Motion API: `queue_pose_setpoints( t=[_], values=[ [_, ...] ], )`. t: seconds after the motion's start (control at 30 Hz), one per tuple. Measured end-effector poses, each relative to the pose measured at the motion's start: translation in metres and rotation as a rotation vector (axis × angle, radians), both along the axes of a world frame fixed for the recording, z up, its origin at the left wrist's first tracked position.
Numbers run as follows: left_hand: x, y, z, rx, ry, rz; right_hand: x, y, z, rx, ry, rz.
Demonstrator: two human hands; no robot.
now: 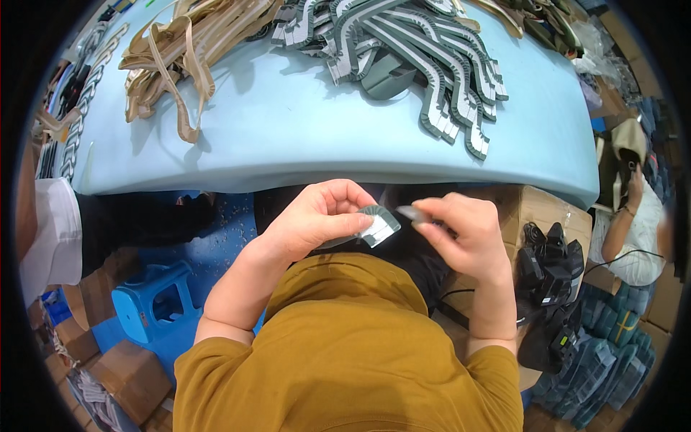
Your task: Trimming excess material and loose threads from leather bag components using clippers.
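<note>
In front of my lap, my left hand (320,219) pinches the end of a curved dark green piece (383,227) with a white backing and a notched edge. Just right of it, my right hand (461,234) grips a small grey thing (409,213) between thumb and fingers; it is blurred, and I cannot make out what it is. Its tip is close to the green piece, and I cannot tell whether they touch. On the pale blue table (288,151) lies a pile of similar green-and-white curved strips (450,86), with a heap of tan strips (165,65) to its left.
A cardboard box (518,205) at my right bears black devices (554,266). A blue stool (144,306) and boxes (133,371) are at lower left. People sit at left (54,237) and right (630,252). Stacked bundles (604,345) lie at lower right.
</note>
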State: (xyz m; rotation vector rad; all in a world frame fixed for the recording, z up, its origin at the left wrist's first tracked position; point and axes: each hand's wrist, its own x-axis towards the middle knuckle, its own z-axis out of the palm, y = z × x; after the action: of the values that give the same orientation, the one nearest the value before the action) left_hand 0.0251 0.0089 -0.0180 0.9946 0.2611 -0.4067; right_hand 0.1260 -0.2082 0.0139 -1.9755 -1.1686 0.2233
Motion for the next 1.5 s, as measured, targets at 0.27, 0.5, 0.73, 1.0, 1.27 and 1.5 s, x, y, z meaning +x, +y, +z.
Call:
queue_pose_setpoints(
  t=[0.27, 0.5, 0.73, 1.0, 1.27, 1.5],
  values=[
    [0.005, -0.030, -0.007, -0.017, -0.106, 0.232, -0.021, 0.017, -0.025, 0.194, 1.077, -0.119],
    [-0.003, -0.003, -0.007, 0.312, -0.145, 0.515, -0.019, 0.016, -0.029, 0.494, 1.389, -0.182],
    [-0.102, 0.106, -0.011, 1.410, 0.393, -0.027, -0.007, 0.004, -0.024, 0.551, 1.456, -0.175],
    [-0.055, 0.027, 0.013, 1.345, -0.276, -0.057, -0.003, 0.013, -0.015, 0.457, 1.578, -0.050],
    [-0.018, -0.025, -0.033, 0.867, -0.497, -0.639, -0.005, 0.026, -0.017, 0.372, 1.496, -0.040],
    [-0.030, -0.062, -0.057, 0.098, -0.438, -0.886, -0.017, 0.050, -0.035, 0.391, 1.504, -0.031]
  ],
)
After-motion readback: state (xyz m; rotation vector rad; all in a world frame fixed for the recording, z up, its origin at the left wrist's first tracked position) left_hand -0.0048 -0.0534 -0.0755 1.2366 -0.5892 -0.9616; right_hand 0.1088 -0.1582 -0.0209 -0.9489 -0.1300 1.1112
